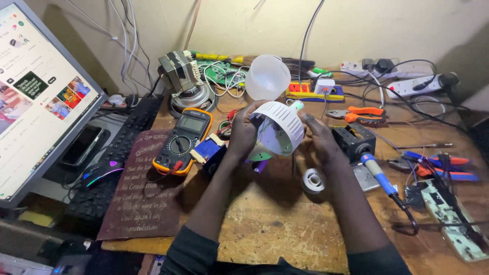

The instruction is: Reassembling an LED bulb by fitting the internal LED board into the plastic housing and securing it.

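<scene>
A: Item one, held piece?

B: One white ribbed bulb housing [279, 127], open end toward the viewer, held above the middle of the table [265, 224]. The left hand [242, 133] was curled around its left rim; the right hand [317, 136] was closed on its right side, fingers wrapped and pressing. Both hands gripped it, neither open.

A: Handling note?

B: Judged: best kept level and steadied by the rim with one hand while the other works, with light pressure, since thin plastic ribs would likely crack if squeezed.

A: Detached parts?

B: One translucent white dome cover [267, 76], far of the housing, lying on the table. One roll of white tape [313, 181], just near and right of the hands.

A: Instruments?

B: One yellow-edged multimeter [184, 140] to the left, leads plugged in. One soldering iron with blue handle [383, 181] to the right. One pair of orange-handled pliers [359, 114], far right. A cluster of blue- and orange-handled tools further right; the count could not be told.

A: Remainder?

B: One monitor [35, 102], one black keyboard [119, 153] and one lit mouse [102, 171], all at the left. One brown plaque [145, 188], near left. One transformer [181, 71], far. Two white power strips seen along the far right edge.
</scene>
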